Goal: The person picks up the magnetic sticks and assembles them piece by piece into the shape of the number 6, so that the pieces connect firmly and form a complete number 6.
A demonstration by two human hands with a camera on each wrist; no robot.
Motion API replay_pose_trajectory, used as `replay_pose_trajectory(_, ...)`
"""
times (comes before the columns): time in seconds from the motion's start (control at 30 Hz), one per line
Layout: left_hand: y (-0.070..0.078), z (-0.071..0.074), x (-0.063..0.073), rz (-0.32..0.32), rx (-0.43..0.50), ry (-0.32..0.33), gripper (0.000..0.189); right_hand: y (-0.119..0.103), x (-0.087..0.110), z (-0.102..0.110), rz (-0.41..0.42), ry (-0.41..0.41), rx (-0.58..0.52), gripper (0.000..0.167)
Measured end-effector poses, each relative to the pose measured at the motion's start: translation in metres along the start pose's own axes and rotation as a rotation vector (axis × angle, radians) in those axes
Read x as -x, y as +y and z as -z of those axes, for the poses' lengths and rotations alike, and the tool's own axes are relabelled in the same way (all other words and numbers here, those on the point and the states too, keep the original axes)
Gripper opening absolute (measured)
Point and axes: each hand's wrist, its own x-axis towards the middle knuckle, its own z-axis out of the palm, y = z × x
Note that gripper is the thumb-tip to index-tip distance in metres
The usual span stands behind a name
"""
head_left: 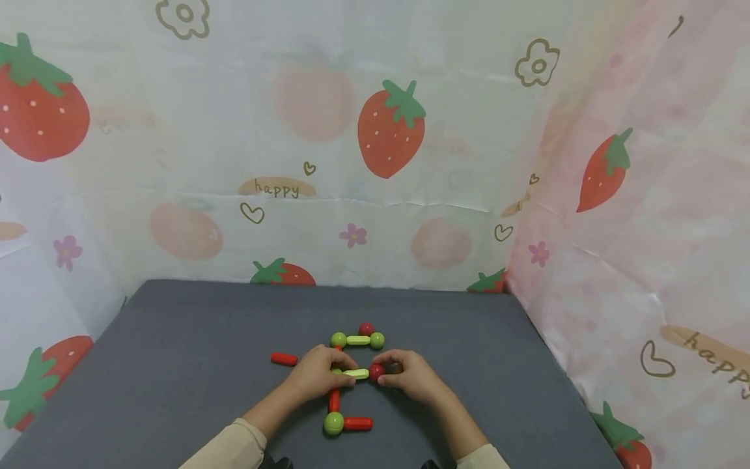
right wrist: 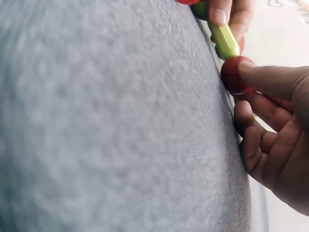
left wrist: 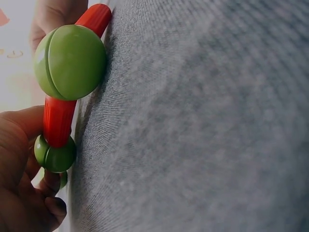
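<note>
The left hand (head_left: pixel 316 372) is pinched on a pale green stick (head_left: pixel 359 374), its thumb on the near side and fingers on the far side, so the stick lies between the fingertips, just above or on the grey desk (head_left: pixel 498 352) — which of the two I cannot tell. The right hand (head_left: pixel 416 376) faces it from the other side, thumb and fingers clamped around a dark red ball (head_left: pixel 376 372) that sits against the stick's right end. At the stick's left end, partly hidden under the left hand, is a middle green ball (head_left: pixel 336 371). From there a red stick (head_left: pixel 334 400) runs toward the person to a near green ball (head_left: pixel 334 423), with another red stick lying out to its right. Beyond the hands, a second pale green stick (head_left: pixel 358 340) joins two far green balls (head_left: pixel 377 340), and a far red ball (head_left: pixel 366 329) sits just behind them. A loose red stick (head_left: pixel 284 359) lies apart — left of the left hand, near its knuckles.
</note>
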Motion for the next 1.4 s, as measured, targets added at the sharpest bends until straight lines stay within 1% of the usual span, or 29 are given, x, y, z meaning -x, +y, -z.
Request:
replay_pose_trajectory(0.2,0.002,0.002,0.002,-0.013,-0.023,-0.002,0.022,0.002,-0.001,0.001,-0.006,-0.007,0.001,0.031)
replay_pose_trajectory(0.4,0.003,0.009,0.005,-0.034,0.002,-0.003,0.023,0.003,0.000,-0.001,0.004,0.007,-0.007,0.032)
replay_pose_trajectory(0.6,0.003,0.022,0.009,-0.008,-0.008,0.016,0.024,0.007,-0.001,-0.004,0.032,0.035,0.000,0.033)
replay_pose_trajectory(0.77,0.003,0.032,0.015,0.017,-0.011,0.072,0.022,0.008,-0.001,-0.007,0.042,0.054,0.007,0.033)
replay_pose_trajectory(0.93,-0.008,0.041,0.023,0.055,-0.015,0.141,0.019,0.008,0.000,-0.007,0.040,0.051,0.031,0.034)
replay_pose_trajectory(1.07,-0.021,0.051,0.029,0.064,-0.025,0.167,0.022,0.007,0.000,-0.006,0.029,0.043,0.045,0.035)
replay_pose_trajectory(1.27,-0.043,0.065,0.037,0.063,-0.048,0.172,0.026,0.008,0.001,-0.006,0.019,0.045,0.053,0.034)
replay_pose_trajectory(1.4,-0.054,0.073,0.041,0.077,-0.027,0.151,0.027,0.007,0.003,-0.006,-0.002,0.036,0.051,0.034)
